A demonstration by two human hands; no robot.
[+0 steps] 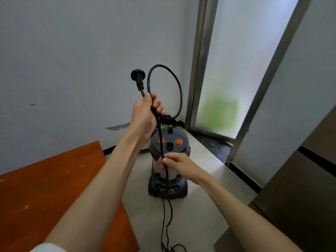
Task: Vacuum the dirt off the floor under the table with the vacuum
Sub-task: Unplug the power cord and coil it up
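right hand (179, 165) pinches black power cord (160, 131) | left hand (145, 115) grips looped cord above | grey upright canister vacuum (168, 160) directly below hands

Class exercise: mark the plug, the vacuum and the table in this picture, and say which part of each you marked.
plug (138, 77): head view, on its black body above the left hand.
vacuum (170, 142): head view, on its dark lid between the orange caps.
table (54, 182): head view, on its bare wooden top.

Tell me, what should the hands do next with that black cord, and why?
Probably carry the plug to a wall socket. The left hand grips a loop of cord, the right hand pinches it by the vacuum, and the plug hangs free, so no power yet.
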